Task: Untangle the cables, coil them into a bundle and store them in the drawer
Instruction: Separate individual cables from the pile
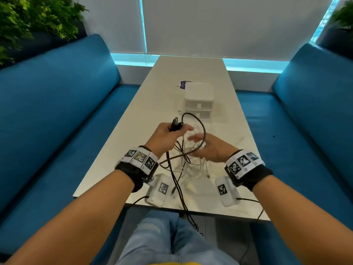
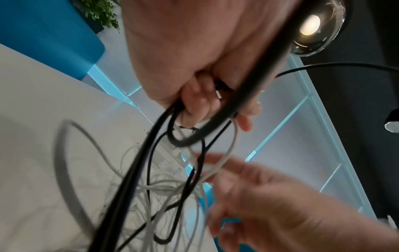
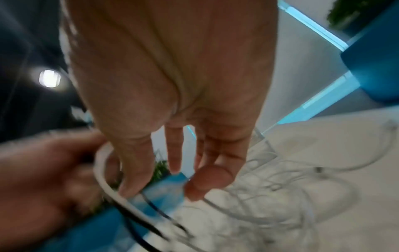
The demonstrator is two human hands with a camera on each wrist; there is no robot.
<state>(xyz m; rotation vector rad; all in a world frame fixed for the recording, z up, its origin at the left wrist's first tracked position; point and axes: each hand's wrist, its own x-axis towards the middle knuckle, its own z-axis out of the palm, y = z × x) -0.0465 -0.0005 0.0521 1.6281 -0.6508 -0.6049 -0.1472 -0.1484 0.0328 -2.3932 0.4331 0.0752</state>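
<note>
My left hand (image 1: pixel 168 134) is raised above the white table (image 1: pixel 191 69) and grips the plug ends of a black cable (image 1: pixel 176 124). Its loop (image 1: pixel 204 131) arcs over toward my right hand (image 1: pixel 204 148). In the left wrist view the fingers (image 2: pixel 200 105) curl round the black cable (image 2: pixel 151 146). My right hand, blurred, reaches into the tangle with straight, spread fingers (image 3: pixel 175 153); a white cable (image 3: pixel 101 177) runs past its thumb. White cables (image 1: pixel 193 169) lie tangled on the table below. A white drawer unit (image 1: pixel 198 100) with both drawers shut stands behind them.
Blue sofas (image 1: pixel 57 111) flank the narrow table on both sides. A purple and white item (image 1: pixel 183 85) lies behind the drawer unit. One black cable (image 1: pixel 183 203) hangs over the table's near edge toward my lap. Plants (image 1: pixel 28 20) stand at the back corners.
</note>
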